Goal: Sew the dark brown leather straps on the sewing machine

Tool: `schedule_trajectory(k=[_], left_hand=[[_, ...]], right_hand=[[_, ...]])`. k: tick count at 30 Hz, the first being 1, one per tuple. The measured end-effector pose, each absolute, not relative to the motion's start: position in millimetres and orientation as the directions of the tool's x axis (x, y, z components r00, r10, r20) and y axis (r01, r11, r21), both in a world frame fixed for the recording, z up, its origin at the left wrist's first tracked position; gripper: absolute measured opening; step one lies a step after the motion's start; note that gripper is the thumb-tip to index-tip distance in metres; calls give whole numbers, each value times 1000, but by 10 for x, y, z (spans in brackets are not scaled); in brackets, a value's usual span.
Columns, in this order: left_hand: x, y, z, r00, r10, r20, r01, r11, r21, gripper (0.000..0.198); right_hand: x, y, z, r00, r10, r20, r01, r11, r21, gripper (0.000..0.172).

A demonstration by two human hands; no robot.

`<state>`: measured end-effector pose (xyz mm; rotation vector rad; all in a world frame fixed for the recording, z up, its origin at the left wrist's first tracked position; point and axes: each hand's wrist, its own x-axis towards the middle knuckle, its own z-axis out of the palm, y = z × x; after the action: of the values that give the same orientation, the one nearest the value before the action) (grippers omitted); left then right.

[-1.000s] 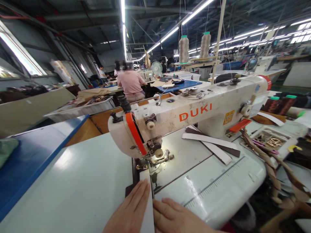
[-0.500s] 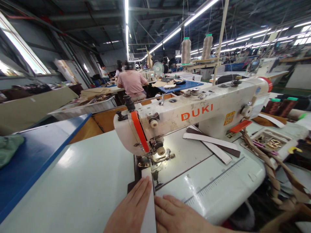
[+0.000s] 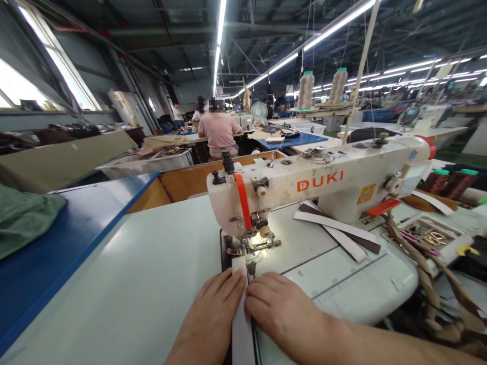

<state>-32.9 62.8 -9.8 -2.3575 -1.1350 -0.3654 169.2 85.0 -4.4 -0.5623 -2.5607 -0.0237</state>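
Observation:
A long white strip (image 3: 242, 329) with a dark edge along its right side runs lengthwise toward the presser foot area of a white sewing machine (image 3: 321, 182) marked DUKI. My left hand (image 3: 215, 309) lies on the strip from the left, its fingers stretched forward and close together, tips just short of the needle area. On the other side, my right hand (image 3: 281, 309) has its fingers bent together against the strip's right edge; its thumb is hidden. Just beyond the fingertips, the metal presser parts (image 3: 258, 241) are lit by the machine's lamp.
Several white and dark strips (image 3: 337, 225) lie crossed under the machine arm. To the right are a tray (image 3: 428, 230) with gold-coloured metal pieces and hanging brown straps (image 3: 429, 289). A blue table (image 3: 95, 223) bearing green cloth (image 3: 30, 218) stands left. A person in pink (image 3: 218, 132) sits ahead.
The camera view has shifted, so the machine appears farther right. My right hand has moved forward along the strip, its fingers now more bent, beside my left hand's fingertips.

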Motion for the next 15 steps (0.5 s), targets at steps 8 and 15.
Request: schedule_trajectory(k=[8, 15], left_hand=[[-255, 603, -98, 635, 602, 484, 773, -505, -384, 44], [-221, 909, -223, 534, 674, 511, 843, -474, -255, 47]], right_hand=[[1675, 1037, -3, -882, 155, 445, 194, 980, 44, 19], [1661, 1381, 15, -881, 135, 454, 206, 972, 111, 22]])
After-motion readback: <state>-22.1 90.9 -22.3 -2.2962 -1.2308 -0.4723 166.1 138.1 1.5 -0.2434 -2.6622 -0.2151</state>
